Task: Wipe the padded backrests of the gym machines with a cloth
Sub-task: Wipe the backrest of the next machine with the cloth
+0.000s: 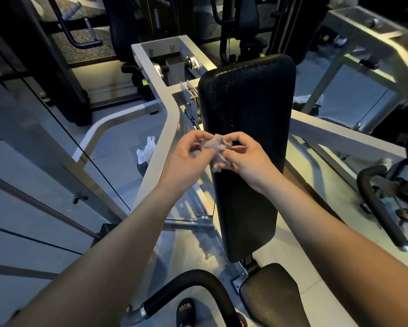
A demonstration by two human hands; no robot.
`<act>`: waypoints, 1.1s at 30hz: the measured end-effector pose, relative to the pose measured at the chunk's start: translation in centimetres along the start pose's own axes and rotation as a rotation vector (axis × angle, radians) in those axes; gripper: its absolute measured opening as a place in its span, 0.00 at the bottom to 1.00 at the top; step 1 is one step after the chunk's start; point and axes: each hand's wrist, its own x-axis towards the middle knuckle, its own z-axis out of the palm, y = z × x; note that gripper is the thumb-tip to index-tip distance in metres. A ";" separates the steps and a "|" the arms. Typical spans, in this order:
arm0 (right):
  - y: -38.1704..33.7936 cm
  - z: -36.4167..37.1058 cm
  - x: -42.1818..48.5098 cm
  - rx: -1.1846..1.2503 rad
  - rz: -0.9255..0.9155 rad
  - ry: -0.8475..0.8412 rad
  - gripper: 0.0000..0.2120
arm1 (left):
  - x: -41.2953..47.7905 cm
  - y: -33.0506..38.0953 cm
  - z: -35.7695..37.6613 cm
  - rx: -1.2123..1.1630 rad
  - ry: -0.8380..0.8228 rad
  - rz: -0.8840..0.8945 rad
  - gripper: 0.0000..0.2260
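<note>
Both hands pinched on the cloth [216,148], bunched up between left hand [186,159] and right hand [248,159], held just in front of the backrest [245,102], not touching it. Pad runs 12 to 6 o'clock ahead of me, upper part looks wet. I'd flatten the cloth into a wad first, then stroke from 12 down to the seat [271,296] at 6.
</note>
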 end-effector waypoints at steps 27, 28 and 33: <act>5.2 -2.1 4.8 -0.896 -0.645 0.320 0.02 | 4.3 -3.6 3.7 0.754 0.169 0.453 0.07; 5.4 -2.1 4.7 -0.893 -0.636 0.320 0.02 | 4.3 -3.9 3.8 0.767 0.167 0.457 0.07; 7.2 -2.2 4.0 -0.877 -0.614 0.316 0.04 | 3.6 -4.9 4.0 0.827 0.116 0.457 0.09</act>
